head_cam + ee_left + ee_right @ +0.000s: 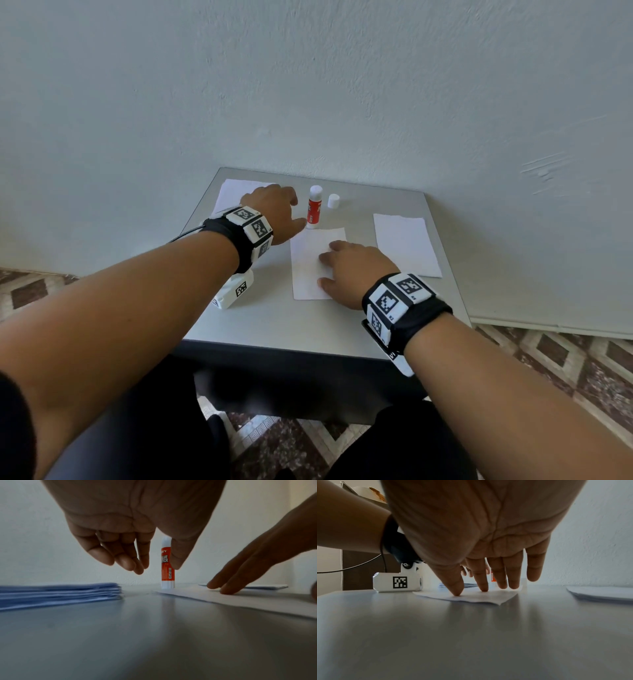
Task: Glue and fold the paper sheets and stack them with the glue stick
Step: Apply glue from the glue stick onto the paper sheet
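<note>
The red-and-white glue stick (314, 209) (167, 566) stands upright and uncapped at the back of the grey table (274, 322). Its white cap (333, 201) sits just to its right. My left hand (296, 209) (157, 569) hovers at the stick with fingers loosely spread, the thumb beside it and gripping nothing. A white sheet (308, 267) (240, 600) (479, 597) lies flat mid-table. My right hand (327, 263) (481, 589) presses it down with straight fingers (228, 588).
A pile of sheets (233, 193) (60, 593) lies at the table's back left, partly under my left hand. Another paper pile (406, 245) (599, 593) lies at the right. The wall stands right behind the table. Patterned floor surrounds it.
</note>
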